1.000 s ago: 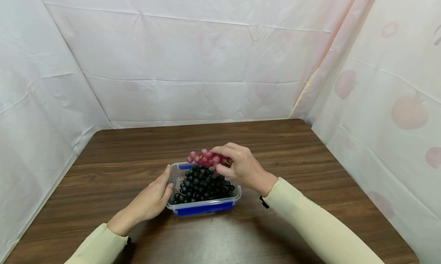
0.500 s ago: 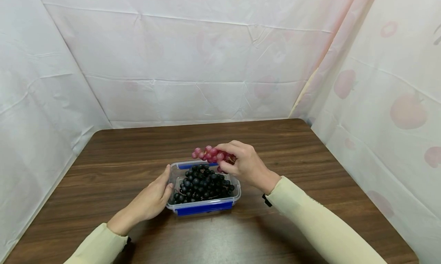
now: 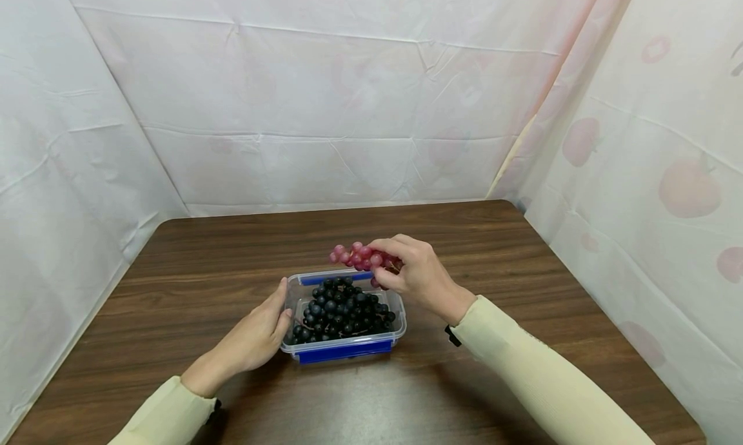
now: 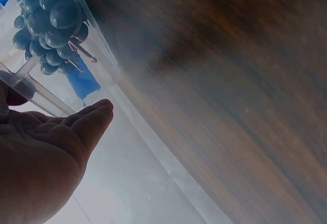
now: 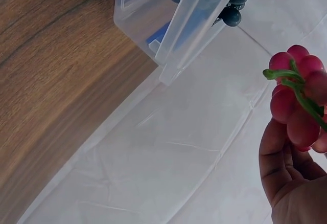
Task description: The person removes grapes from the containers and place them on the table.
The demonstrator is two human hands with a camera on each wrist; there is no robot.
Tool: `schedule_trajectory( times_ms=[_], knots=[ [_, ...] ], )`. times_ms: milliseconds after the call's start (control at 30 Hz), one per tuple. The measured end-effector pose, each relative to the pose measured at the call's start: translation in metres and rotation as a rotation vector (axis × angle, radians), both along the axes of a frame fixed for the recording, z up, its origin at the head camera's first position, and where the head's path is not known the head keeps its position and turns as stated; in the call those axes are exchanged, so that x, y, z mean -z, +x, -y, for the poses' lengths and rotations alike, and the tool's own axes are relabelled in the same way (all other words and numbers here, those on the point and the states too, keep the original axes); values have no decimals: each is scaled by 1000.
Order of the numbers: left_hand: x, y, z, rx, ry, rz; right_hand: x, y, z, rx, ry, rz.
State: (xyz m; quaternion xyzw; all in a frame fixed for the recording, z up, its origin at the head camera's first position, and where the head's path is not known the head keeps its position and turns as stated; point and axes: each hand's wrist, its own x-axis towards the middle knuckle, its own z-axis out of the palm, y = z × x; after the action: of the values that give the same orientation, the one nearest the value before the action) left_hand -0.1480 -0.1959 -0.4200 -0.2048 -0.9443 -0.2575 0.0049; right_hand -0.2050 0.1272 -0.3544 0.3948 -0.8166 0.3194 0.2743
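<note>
A clear plastic food container with blue clips stands on the table. Inside it lies a bunch of black grapes, its stem showing in the left wrist view. With its thumb over the rim and fingers along the outside, my left hand holds the container's left side. A bunch of red grapes hangs in the air just over the container's far right rim. My right hand pinches these grapes between thumb and fingers. Their green stem shows in the right wrist view.
The dark wooden table spreads around the container on all sides. White sheeting hangs behind and to the left. Cloth with a faded fruit print hangs on the right.
My right hand has moved a little right and away from me, lifting the red grapes slightly clear of the black ones. The left hand and the container have stayed still.
</note>
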Motion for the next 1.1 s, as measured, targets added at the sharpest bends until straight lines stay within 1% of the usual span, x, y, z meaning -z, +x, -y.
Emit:
schedule_trajectory(
  times_ms=[200,433,733,933,1100],
  knots=[
    [0,0,0,-1,1,6,0,-1,-3,35,2,1],
    [1,-1,0,-3,-2,3,0,-3,-7,41,-11,14],
    [0,0,0,0,1,9,0,-4,-10,77,-16,30],
    [-1,0,0,-1,-2,16,0,-5,-11,97,-35,24],
    [-1,0,0,1,1,18,1,-6,-13,118,-32,24]
  ],
)
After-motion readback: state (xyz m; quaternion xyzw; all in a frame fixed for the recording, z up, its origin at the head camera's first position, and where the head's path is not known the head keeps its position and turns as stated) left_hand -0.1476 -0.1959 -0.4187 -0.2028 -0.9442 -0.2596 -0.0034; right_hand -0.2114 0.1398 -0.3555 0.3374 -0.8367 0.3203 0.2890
